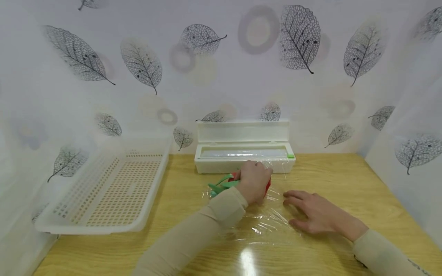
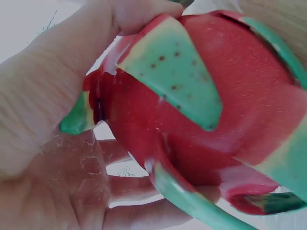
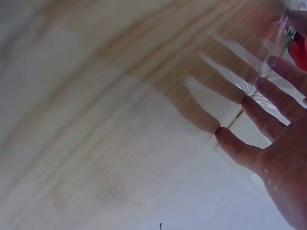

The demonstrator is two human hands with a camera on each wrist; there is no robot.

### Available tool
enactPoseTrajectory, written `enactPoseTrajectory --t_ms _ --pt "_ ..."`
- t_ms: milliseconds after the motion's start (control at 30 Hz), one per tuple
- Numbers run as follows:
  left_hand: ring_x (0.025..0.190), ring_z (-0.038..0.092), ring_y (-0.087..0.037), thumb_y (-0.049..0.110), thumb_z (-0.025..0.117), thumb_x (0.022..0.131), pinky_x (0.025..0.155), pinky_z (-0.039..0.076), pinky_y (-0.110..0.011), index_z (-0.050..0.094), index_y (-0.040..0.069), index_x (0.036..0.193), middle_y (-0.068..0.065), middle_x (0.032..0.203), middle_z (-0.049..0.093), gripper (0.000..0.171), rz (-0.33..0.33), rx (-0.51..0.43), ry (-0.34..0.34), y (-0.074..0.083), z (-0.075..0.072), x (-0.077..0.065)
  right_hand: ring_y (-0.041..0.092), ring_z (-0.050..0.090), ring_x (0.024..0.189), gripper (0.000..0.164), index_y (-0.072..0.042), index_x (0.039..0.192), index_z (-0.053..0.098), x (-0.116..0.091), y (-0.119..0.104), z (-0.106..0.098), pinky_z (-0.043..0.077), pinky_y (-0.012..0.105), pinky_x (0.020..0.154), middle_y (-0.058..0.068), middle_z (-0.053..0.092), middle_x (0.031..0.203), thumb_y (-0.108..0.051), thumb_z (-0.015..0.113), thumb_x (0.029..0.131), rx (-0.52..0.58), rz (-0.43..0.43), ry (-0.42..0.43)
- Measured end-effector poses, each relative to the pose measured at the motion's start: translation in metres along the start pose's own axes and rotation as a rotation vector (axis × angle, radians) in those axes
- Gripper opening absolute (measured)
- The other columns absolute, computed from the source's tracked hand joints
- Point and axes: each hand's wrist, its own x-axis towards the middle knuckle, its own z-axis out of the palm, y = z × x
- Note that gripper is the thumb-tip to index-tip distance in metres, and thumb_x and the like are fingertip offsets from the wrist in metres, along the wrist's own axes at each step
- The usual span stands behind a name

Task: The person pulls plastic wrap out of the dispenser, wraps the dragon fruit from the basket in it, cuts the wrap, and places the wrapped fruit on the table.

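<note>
My left hand [image 1: 253, 182] grips a dragon fruit [image 2: 230, 76] with red skin and green-tipped scales. In the left wrist view the thumb lies over its top and the fingers reach round beneath. From the head view the hand hides much of the fruit, whose green scales poke out to the left. A sheet of clear cling film [image 1: 259, 228] is spread, wrinkled, over the table around the fruit. My right hand [image 1: 315, 214] is beside the film's right part, its fingers spread and fingertips on the table surface in the right wrist view.
Behind the fruit stands a white cling film dispenser [image 1: 214, 166], its lid raised, with a roll inside and a green tab at the right. A white perforated basket [image 1: 152, 207] sits at the left on the wooden table [image 1: 366, 191]. Leaf-patterned curtain [image 1: 228, 92] encloses the back and sides.
</note>
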Motion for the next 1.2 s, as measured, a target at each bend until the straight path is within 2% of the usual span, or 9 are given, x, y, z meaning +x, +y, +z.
enactPoseTrajectory --t_ms 167,267,333,433,567,767,900,1067,1200 --pt "0.108 0.060 -0.018 0.049 0.069 0.087 0.057 0.059 -0.034 0.046 0.029 0.137 0.004 0.129 0.060 0.059 0.020 0.055 0.012 -0.001 0.004 -0.005 0.031 0.066 0.120 0.047 -0.020 0.123 0.067 0.001 0.002 -0.002 0.058 0.052 0.088 0.009 0.064 0.138 -0.043 0.077 0.084 -0.004 -0.011 0.012" --pt "0.111 0.058 -0.017 0.052 0.071 0.086 0.063 0.059 -0.033 0.043 0.027 0.142 0.003 0.131 0.058 0.067 0.031 0.041 0.023 -0.004 0.007 -0.008 0.032 0.067 0.119 0.046 -0.019 0.122 0.067 0.001 0.002 -0.002 0.058 0.052 0.087 0.010 0.064 0.137 -0.043 0.078 0.084 0.000 -0.016 0.019" --pt "0.115 0.057 -0.017 0.053 0.073 0.085 0.072 0.059 -0.032 0.041 0.027 0.145 0.003 0.133 0.057 0.074 0.043 0.015 0.031 -0.008 0.010 -0.011 0.033 0.066 0.119 0.046 -0.019 0.122 0.067 0.000 0.001 -0.003 0.058 0.053 0.087 0.011 0.064 0.137 -0.043 0.077 0.084 0.008 -0.012 0.016" --pt "0.121 0.055 -0.019 0.055 0.075 0.082 0.085 0.057 -0.032 0.043 0.025 0.146 0.002 0.135 0.057 0.078 0.076 -0.053 0.050 -0.015 0.014 -0.015 0.033 0.065 0.121 0.046 -0.019 0.123 0.067 0.000 0.000 -0.003 0.057 0.054 0.089 0.010 0.063 0.139 -0.044 0.076 0.085 0.018 0.009 -0.007" --pt "0.121 0.054 -0.018 0.050 0.083 0.076 0.089 0.057 -0.033 0.049 0.024 0.138 0.002 0.133 0.059 0.076 0.131 -0.184 0.068 -0.027 0.019 -0.020 0.032 0.064 0.124 0.047 -0.019 0.125 0.067 0.000 -0.002 -0.003 0.057 0.054 0.092 0.009 0.063 0.140 -0.044 0.075 0.086 0.021 0.029 -0.029" --pt "0.127 0.053 -0.020 0.043 0.093 0.066 0.100 0.055 -0.039 0.044 0.026 0.151 -0.001 0.143 0.055 0.099 0.192 -0.430 0.045 -0.046 0.030 -0.025 0.033 0.064 0.124 0.047 -0.019 0.125 0.067 0.000 -0.003 -0.002 0.056 0.056 0.092 0.010 0.062 0.141 -0.043 0.076 0.085 0.029 0.048 -0.032" --pt "0.126 0.054 -0.021 0.047 0.095 0.065 0.098 0.056 -0.040 0.045 0.029 0.152 -0.003 0.141 0.056 0.102 0.202 -0.495 0.046 -0.054 0.034 -0.025 0.033 0.064 0.125 0.047 -0.020 0.125 0.066 0.000 -0.003 -0.002 0.056 0.056 0.092 0.009 0.062 0.141 -0.044 0.075 0.086 0.033 0.046 -0.036" --pt "0.115 0.058 -0.020 0.058 0.089 0.069 0.094 0.055 -0.036 0.054 0.029 0.146 0.000 0.129 0.061 0.090 0.208 -0.465 0.108 -0.060 0.037 -0.019 0.034 0.064 0.124 0.048 -0.019 0.125 0.066 0.000 -0.003 -0.004 0.056 0.056 0.090 0.009 0.062 0.140 -0.046 0.075 0.086 0.029 0.039 -0.032" --pt "0.111 0.056 -0.019 0.059 0.086 0.072 0.090 0.056 -0.034 0.056 0.028 0.146 0.000 0.128 0.061 0.085 0.231 -0.516 0.134 -0.066 0.042 -0.016 0.034 0.064 0.124 0.048 -0.019 0.126 0.067 0.000 -0.004 -0.005 0.055 0.056 0.091 0.009 0.062 0.141 -0.046 0.075 0.086 0.034 0.053 -0.034"
